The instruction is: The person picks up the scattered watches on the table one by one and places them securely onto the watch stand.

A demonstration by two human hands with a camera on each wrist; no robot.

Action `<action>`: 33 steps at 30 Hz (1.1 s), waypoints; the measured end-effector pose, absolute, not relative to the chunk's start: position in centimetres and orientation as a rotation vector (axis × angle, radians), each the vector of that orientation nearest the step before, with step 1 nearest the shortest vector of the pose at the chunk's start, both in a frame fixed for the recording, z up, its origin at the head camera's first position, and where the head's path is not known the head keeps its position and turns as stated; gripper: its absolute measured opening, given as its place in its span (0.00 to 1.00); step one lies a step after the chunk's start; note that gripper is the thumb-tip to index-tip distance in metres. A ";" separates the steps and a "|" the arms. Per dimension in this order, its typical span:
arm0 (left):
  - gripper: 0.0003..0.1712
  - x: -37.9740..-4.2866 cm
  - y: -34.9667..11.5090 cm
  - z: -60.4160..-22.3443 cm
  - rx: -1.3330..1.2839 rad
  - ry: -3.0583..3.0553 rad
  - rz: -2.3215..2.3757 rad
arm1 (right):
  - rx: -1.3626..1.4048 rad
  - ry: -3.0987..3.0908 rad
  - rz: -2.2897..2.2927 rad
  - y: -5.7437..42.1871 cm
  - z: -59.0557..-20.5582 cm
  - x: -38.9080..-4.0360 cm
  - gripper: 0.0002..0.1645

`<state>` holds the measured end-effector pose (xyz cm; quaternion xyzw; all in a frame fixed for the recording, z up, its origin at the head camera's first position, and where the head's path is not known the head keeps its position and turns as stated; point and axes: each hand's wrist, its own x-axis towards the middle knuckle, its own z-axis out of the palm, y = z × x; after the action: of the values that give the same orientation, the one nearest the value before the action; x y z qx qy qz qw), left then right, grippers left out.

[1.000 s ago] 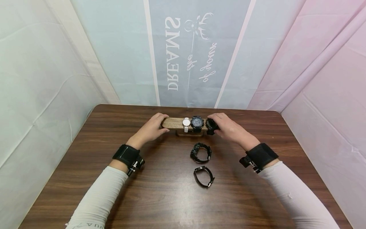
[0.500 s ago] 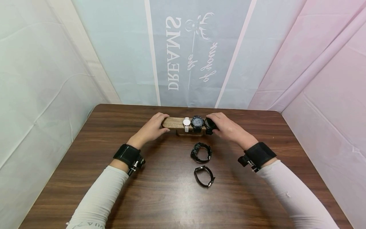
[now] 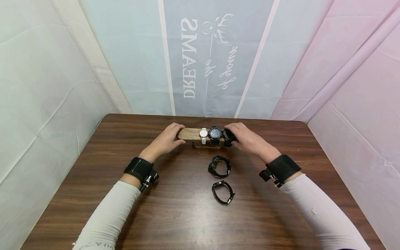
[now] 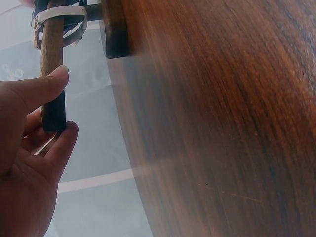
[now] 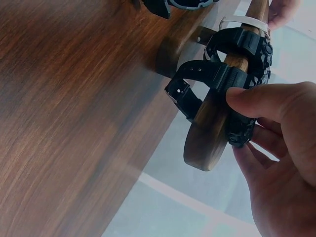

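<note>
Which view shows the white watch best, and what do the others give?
The head view: the white watch sits face up there, uncovered. The left wrist view shows mainly its strap, looped around the bar. The right wrist view also gives mostly strap, near the top, without a readable face.

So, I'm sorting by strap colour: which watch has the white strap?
The watch nearest the left hand on the wooden bar; the other four watches are dark-strapped.
</note>
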<state>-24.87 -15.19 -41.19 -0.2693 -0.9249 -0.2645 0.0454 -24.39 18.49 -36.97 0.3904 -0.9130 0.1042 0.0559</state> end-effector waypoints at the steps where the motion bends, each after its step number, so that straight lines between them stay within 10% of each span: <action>1: 0.33 -24.9 -15.2 -41.2 -0.822 -2.827 -0.808 | 1.187 -2.769 0.317 18.5 -37.0 -24.4 0.37; 33: 0.34 -24.8 -15.0 -41.0 -0.777 -2.866 -0.806 | 1.126 -2.819 0.339 18.9 -36.6 -24.2 0.42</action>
<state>-24.80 -15.00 -41.05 -0.2525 -0.9310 -0.2616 0.0322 -24.21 18.89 -36.63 0.3684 -0.9220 0.1109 0.0435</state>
